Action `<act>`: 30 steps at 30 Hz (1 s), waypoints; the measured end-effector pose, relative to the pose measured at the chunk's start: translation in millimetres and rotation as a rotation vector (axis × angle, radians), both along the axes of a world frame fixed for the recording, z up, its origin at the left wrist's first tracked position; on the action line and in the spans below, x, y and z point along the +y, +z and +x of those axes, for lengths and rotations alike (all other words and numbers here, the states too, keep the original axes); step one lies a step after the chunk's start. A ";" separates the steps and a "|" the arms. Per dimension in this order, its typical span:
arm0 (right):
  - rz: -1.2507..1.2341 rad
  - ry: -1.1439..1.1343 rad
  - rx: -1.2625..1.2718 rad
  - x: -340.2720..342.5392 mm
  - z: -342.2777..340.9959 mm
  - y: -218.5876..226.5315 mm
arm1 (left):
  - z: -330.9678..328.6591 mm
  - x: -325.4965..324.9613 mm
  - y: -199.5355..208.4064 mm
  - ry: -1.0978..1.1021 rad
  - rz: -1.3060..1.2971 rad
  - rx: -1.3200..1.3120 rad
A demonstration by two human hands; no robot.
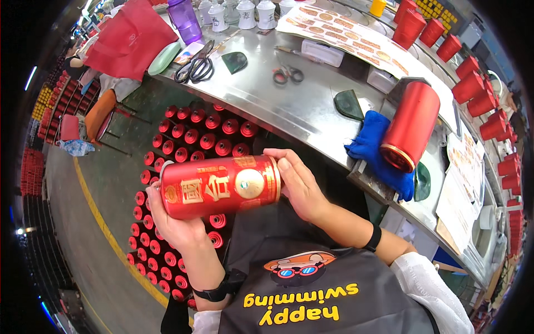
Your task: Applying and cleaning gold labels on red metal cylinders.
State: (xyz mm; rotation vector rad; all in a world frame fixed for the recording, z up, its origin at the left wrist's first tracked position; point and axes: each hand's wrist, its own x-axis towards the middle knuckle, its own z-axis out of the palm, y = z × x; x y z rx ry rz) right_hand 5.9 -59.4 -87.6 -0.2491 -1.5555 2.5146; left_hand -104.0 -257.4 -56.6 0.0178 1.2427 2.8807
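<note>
Between my two hands lies a shiny red bottle (214, 189) with gold characters and a round gold seal on its side, held sideways above my lap. My left hand (175, 222) cups its left end from below, with the fingers partly hidden behind it. At the other end my right hand (297, 183) presses against the gold-rimmed edge, thumb and fingers around it. A second, plain red bottle (413, 125) with a gold rim leans on a blue cloth (374, 139) on the metal workbench to my right.
Scissors (196, 65), smaller scissors (287, 74) and dark green pads (348, 104) lie on the metal workbench (261, 106). Printed label sheets (339, 36) cover its far side. Racked red bottles (222, 147) stand below on the left, near an orange chair (100, 114).
</note>
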 end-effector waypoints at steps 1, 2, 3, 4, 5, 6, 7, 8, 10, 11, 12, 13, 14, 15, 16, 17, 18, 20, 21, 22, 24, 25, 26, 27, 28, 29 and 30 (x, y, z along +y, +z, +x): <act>0.033 0.015 -0.002 1.0 1.8 0.5 | -2.8 -0.9 -1.2 0.019 0.022 -0.079; 0.069 0.036 0.021 2.2 2.9 0.7 | -4.6 -1.3 -2.3 0.042 -0.002 -0.120; 0.103 0.056 0.036 2.9 3.8 0.5 | -5.6 -1.7 -2.8 0.010 -0.010 -0.112; 0.083 0.071 0.034 3.5 4.4 0.4 | -7.1 -1.9 -2.5 -0.024 -0.017 -0.102; 0.061 0.085 0.024 4.2 4.5 0.0 | -7.9 -1.8 -1.9 -0.059 -0.025 -0.093; 0.041 0.096 -0.012 4.7 5.0 -0.4 | -8.1 -1.5 -1.1 -0.065 -0.037 -0.091; 0.025 0.097 -0.005 5.2 5.1 -0.8 | -8.3 -1.8 0.4 -0.071 -0.049 -0.090; 0.012 0.097 -0.023 6.0 5.1 -1.2 | -8.3 -1.9 1.7 -0.077 -0.062 -0.088; -0.029 0.090 -0.047 6.1 5.2 -2.0 | -8.3 -3.1 4.3 -0.109 -0.092 -0.052; -0.054 0.084 -0.051 5.7 5.1 -2.5 | -8.6 -4.5 5.4 -0.134 -0.108 -0.015; -0.081 0.083 -0.045 5.5 4.9 -2.9 | -8.7 -5.5 6.0 -0.160 -0.125 0.021; -0.109 0.090 -0.055 5.3 4.7 -3.4 | -8.8 -6.4 5.8 -0.176 -0.114 0.054; -0.137 0.102 -0.054 5.3 4.3 -4.1 | -8.9 -7.3 5.2 -0.192 -0.103 0.087; -0.166 0.114 -0.063 5.4 4.0 -4.5 | -8.9 -8.0 4.5 -0.218 -0.081 0.132; -0.164 0.117 -0.047 5.4 3.8 -5.1 | -9.5 -9.2 3.7 -0.209 -0.086 0.126; -0.163 0.120 -0.041 5.5 3.7 -5.5 | -10.0 -10.1 2.9 -0.211 -0.079 0.131; -0.159 0.127 -0.031 5.5 3.6 -5.8 | -10.5 -10.8 1.9 -0.209 -0.068 0.136; -0.173 0.138 -0.024 5.8 3.7 -5.9 | -11.0 -11.8 0.1 -0.206 -0.070 0.140; -0.179 0.146 -0.019 5.8 3.9 -5.7 | -11.2 -12.0 -0.5 -0.218 -0.056 0.152; -0.194 0.139 -0.017 5.2 3.9 -5.4 | -11.2 -12.2 -1.0 -0.208 -0.062 0.147; -0.224 0.125 -0.013 4.0 4.2 -4.4 | -11.1 -11.9 -1.4 -0.214 -0.043 0.154; -0.206 0.134 -0.019 3.8 4.3 -3.7 | -10.9 -11.4 -1.5 -0.199 -0.041 0.155; -0.189 0.143 -0.025 4.0 4.6 -3.0 | -10.7 -10.7 -1.4 -0.183 -0.034 0.151; -0.171 0.151 -0.030 4.3 4.8 -2.4 | -10.5 -10.0 -1.4 -0.175 -0.011 0.150; -0.171 0.159 -0.027 4.5 5.1 -1.7 | -10.5 -9.2 -1.1 -0.155 -0.030 0.138; -0.172 0.167 -0.024 4.9 5.4 -1.1 | -10.6 -8.5 -0.9 -0.142 -0.034 0.129; -0.172 0.175 -0.021 5.3 5.4 -0.7 | -10.5 -8.0 -0.6 -0.149 -0.022 0.132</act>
